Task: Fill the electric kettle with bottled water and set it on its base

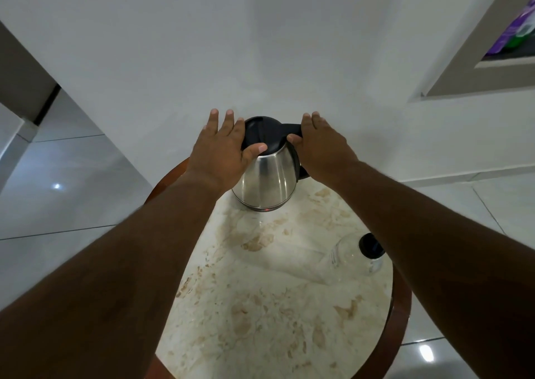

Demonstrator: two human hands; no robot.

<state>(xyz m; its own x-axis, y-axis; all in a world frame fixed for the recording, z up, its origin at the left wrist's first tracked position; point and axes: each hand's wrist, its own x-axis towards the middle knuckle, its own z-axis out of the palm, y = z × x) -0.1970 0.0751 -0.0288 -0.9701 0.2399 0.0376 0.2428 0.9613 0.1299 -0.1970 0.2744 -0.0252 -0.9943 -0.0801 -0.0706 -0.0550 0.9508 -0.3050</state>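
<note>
A steel electric kettle [265,180] with a black lid and handle stands at the far edge of a round marble table [260,306], close to the wall. A red light glows at its bottom rim. My left hand [223,147] lies flat over the lid's left side, thumb on the lid's front, fingers spread. My right hand [321,144] wraps the top of the black handle. A clear plastic water bottle [344,258] with a dark cap lies beside my right forearm on the table's right side. The kettle's base is hidden under it, if there at all.
A white wall [260,45] rises right behind the kettle. The table has a brown wooden rim [401,306]. Glossy pale floor tiles surround it. A recessed shelf [509,60] with purple and green packs sits at the upper right.
</note>
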